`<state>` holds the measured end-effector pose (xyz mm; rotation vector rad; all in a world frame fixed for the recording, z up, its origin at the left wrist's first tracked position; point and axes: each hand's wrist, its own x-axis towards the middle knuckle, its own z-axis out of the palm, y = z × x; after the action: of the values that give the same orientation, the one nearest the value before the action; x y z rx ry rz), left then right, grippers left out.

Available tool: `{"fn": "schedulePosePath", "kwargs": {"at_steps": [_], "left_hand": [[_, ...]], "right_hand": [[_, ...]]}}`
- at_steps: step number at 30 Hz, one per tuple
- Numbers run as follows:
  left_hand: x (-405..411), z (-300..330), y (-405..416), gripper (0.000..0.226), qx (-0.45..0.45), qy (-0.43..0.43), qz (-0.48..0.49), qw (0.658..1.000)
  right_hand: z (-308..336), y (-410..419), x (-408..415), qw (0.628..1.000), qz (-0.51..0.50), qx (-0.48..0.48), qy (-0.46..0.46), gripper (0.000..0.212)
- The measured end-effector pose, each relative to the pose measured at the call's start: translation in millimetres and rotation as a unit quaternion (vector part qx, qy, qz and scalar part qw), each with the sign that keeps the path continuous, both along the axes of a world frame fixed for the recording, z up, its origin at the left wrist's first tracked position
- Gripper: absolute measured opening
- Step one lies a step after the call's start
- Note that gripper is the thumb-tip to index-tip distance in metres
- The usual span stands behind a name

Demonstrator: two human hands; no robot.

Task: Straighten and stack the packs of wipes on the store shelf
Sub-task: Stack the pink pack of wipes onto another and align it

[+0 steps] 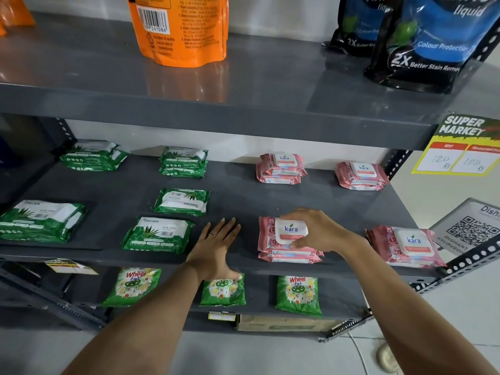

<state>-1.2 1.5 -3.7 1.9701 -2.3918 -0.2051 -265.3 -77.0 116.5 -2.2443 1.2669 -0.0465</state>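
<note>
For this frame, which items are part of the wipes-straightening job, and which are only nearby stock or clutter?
Part of the job:
- pink Kara stack under the right hand
- other pink Kara packs
- green Origami packs
- left hand, flat on the middle shelf

Just nearby:
- orange pouch
- blue liquid pouches
- Wheel sachets
- price sign
- QR card

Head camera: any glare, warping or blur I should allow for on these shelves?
Head view: soft glare on the upper shelf beneath the orange pouch; wide-angle bending tilts the shelf post; the pink pack under the right hand is sharp.
</note>
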Motion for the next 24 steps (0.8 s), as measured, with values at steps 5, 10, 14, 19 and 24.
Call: {"fn": "schedulePosePath", "kwargs": {"at_steps": [5,10,14,19,24], "left_hand": [[1,-2,0,0.125,-0.006,0.001,-0.004,1.0],[2,-1,1,0.125,-0.007,0.002,-0.005,1.0],[1,0,0,0.125,-0.002,0.004,-0.004,1.0],[1,3,1,0.126,0.009,0.005,-0.003,1.0],[7,13,0,0.129,0.076,0.065,-0.01,0.995]], "right_hand": [[2,-1,-2,1.0,0.014,0.004,0.0,0.069],[0,0,-2,1.0,0.011,0.0,-0.003,0.07],[-1,1,-3,1.0,0.009,-0.001,-0.005,0.07],[3,1,-3,1.0,0.008,0.002,0.0,0.071],[20,3,1,1.0,-0.012,0.023,-0.011,0.079]]}}
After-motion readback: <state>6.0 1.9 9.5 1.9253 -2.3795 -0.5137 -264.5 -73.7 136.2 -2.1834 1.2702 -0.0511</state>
